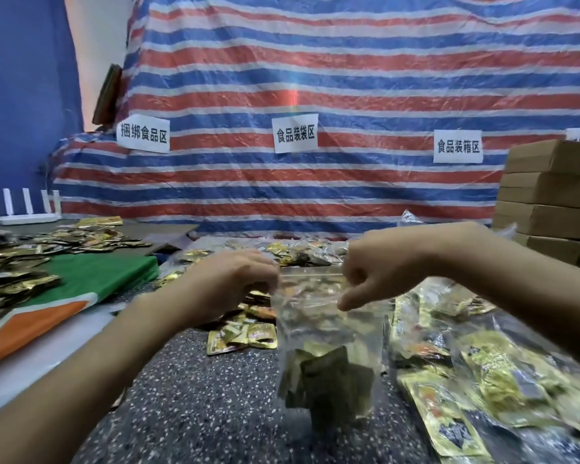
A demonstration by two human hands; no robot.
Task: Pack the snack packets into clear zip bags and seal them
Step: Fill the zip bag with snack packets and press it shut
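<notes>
A clear zip bag (329,333) hangs upright above the speckled table (195,396), with gold snack packets (329,376) bunched at its bottom. My left hand (228,283) pinches the bag's top left corner. My right hand (372,272) pinches the top right corner, fingers curled over the zip strip. Loose gold packets (245,333) lie on the table just behind and left of the bag.
Filled clear bags (503,373) pile up at the right. More gold packets (17,272) cover the left side beside a green and orange cloth (98,279). Stacked cardboard boxes (549,202) stand at the back right. A striped tarp (315,95) with paper signs hangs behind.
</notes>
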